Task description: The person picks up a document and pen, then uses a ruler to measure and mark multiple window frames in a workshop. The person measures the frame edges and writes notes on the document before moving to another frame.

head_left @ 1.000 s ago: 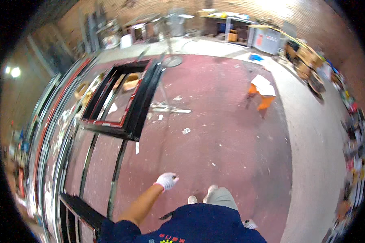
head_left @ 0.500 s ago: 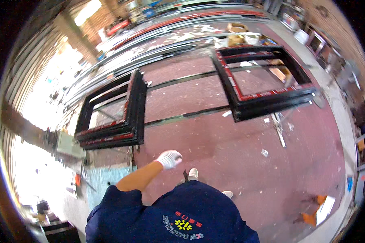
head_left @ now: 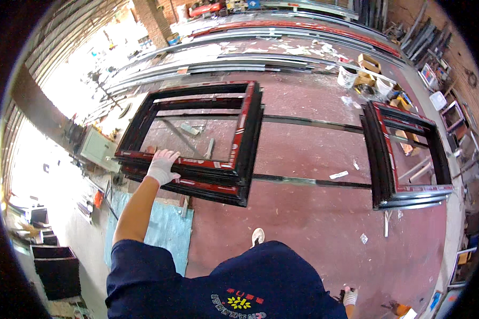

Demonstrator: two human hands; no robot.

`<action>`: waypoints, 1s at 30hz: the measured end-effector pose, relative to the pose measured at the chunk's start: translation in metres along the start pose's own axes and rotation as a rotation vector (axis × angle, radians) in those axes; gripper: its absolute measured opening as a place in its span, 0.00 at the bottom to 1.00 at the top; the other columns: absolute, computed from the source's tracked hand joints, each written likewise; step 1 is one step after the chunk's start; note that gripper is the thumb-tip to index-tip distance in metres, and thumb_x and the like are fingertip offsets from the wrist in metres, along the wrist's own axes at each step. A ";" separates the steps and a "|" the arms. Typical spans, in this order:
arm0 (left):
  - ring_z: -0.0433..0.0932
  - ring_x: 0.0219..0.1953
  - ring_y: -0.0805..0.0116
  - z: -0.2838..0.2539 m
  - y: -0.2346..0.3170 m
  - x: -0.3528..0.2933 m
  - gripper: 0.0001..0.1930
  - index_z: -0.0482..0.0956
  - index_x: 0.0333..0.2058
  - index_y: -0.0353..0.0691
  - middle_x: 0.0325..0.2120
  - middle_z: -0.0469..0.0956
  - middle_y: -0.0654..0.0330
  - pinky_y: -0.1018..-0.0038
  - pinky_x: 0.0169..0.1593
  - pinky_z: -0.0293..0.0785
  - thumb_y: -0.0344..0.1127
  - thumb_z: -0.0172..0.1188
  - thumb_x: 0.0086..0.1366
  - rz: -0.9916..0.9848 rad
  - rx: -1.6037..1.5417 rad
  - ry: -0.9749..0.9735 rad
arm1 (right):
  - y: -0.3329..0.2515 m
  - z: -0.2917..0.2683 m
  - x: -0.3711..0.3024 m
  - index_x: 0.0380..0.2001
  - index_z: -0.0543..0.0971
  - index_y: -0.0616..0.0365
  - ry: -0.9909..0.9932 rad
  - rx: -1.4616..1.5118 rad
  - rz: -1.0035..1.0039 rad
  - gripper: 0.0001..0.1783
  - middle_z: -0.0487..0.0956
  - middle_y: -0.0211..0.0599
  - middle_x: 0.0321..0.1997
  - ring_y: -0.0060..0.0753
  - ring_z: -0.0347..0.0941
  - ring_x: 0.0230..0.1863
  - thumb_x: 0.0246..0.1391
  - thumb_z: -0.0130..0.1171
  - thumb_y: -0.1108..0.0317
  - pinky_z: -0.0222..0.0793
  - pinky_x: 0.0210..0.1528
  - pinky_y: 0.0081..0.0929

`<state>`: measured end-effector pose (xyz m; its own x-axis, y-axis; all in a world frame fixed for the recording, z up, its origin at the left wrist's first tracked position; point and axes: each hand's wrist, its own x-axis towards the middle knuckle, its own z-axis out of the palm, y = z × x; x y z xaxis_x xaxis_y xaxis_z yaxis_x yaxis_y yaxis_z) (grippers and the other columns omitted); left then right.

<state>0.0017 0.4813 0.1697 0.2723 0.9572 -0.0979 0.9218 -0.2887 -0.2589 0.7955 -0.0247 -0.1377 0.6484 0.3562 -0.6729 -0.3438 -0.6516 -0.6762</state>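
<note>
Left hand (head_left: 162,166), gloved and spread flat, presses on the near edge of the stacked frames (head_left: 197,139) lying on the red floor (head_left: 303,212), seemingly steadying them; lifting calls for curled fingers.

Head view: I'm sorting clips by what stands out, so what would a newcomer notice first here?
First, the stack of black and red window frames lying flat on the red floor at centre left, with the gloved left hand resting on its near edge. Next, a second frame stack lying at the right. Long metal profiles run along the far side of the floor.
</note>
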 end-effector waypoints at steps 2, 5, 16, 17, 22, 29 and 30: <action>0.71 0.56 0.52 0.033 -0.040 -0.005 0.44 0.70 0.57 0.37 0.51 0.74 0.51 0.62 0.63 0.64 0.53 0.76 0.44 0.047 -0.084 0.050 | -0.001 0.031 -0.009 0.41 0.66 0.52 -0.117 -0.001 0.077 0.16 0.74 0.38 0.27 0.37 0.71 0.21 0.54 0.63 0.71 0.68 0.18 0.37; 0.73 0.52 0.53 0.036 -0.040 0.025 0.38 0.73 0.52 0.39 0.46 0.75 0.53 0.62 0.61 0.66 0.54 0.74 0.46 0.031 -0.048 -0.170 | 0.005 0.056 -0.031 0.40 0.67 0.54 -0.075 -0.253 0.056 0.16 0.75 0.40 0.28 0.39 0.73 0.23 0.52 0.63 0.69 0.71 0.19 0.39; 0.73 0.50 0.54 0.050 -0.048 0.008 0.36 0.72 0.48 0.37 0.43 0.74 0.53 0.61 0.57 0.66 0.58 0.72 0.49 0.109 0.066 -0.036 | -0.019 0.072 -0.064 0.41 0.70 0.57 -0.020 -0.491 -0.080 0.18 0.75 0.36 0.29 0.31 0.67 0.24 0.51 0.66 0.66 0.70 0.25 0.35; 0.73 0.50 0.55 0.047 -0.044 0.009 0.36 0.72 0.50 0.38 0.43 0.74 0.53 0.61 0.57 0.66 0.56 0.72 0.49 0.098 0.053 -0.059 | -0.006 0.061 -0.053 0.41 0.70 0.57 0.008 -0.617 -0.183 0.18 0.74 0.36 0.29 0.32 0.69 0.24 0.52 0.66 0.64 0.71 0.25 0.37; 0.74 0.47 0.55 0.039 -0.044 -0.007 0.36 0.73 0.47 0.37 0.41 0.74 0.53 0.62 0.56 0.67 0.58 0.72 0.48 0.105 0.032 -0.087 | -0.013 0.080 -0.064 0.39 0.73 0.59 0.013 -0.603 0.029 0.19 0.78 0.40 0.31 0.36 0.73 0.26 0.49 0.66 0.61 0.73 0.28 0.37; 0.76 0.46 0.55 0.030 -0.034 -0.013 0.34 0.73 0.44 0.37 0.39 0.76 0.53 0.62 0.54 0.69 0.57 0.74 0.47 0.139 0.056 -0.060 | 0.014 0.085 -0.037 0.42 0.74 0.53 -0.188 -0.681 -0.127 0.15 0.78 0.40 0.31 0.36 0.74 0.23 0.55 0.63 0.60 0.71 0.22 0.38; 0.77 0.45 0.54 0.023 -0.032 -0.008 0.34 0.73 0.44 0.38 0.38 0.76 0.53 0.61 0.53 0.70 0.56 0.74 0.46 0.103 0.040 -0.109 | 0.009 0.089 -0.036 0.43 0.75 0.52 -0.200 -0.670 -0.107 0.15 0.79 0.41 0.32 0.37 0.76 0.24 0.56 0.62 0.59 0.71 0.22 0.38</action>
<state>-0.0362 0.4819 0.1567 0.3310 0.9155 -0.2287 0.8782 -0.3875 -0.2803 0.7083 0.0162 -0.1465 0.4957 0.5156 -0.6989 0.2484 -0.8552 -0.4548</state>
